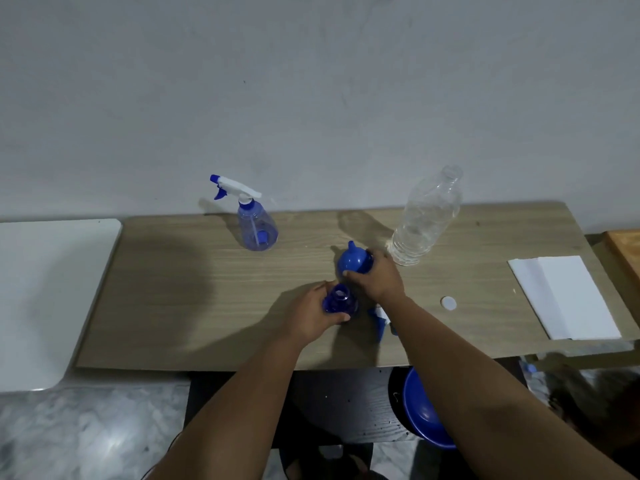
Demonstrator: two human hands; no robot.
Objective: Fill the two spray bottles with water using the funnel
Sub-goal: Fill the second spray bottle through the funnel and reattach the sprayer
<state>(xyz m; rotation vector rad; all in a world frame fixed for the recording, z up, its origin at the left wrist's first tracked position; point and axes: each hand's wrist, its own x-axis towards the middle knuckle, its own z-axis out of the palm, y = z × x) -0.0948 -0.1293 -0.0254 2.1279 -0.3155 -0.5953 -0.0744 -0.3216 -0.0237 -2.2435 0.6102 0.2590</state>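
On the wooden bench, the left hand is wrapped around an open blue spray bottle, its uncapped mouth facing up. Just behind that bottle, the right hand grips a blue funnel, which is lying tipped with its spout pointing away from the person. Just right of the open bottle, partly hidden under the right forearm, lies a blue and white trigger head. Farther right of it sits a small white cap. Behind and right of the open bottle, beside the funnel, stands a clear water bottle, uncapped. Behind and left stands the second spray bottle, its trigger head on. White sheets lie far to the right.
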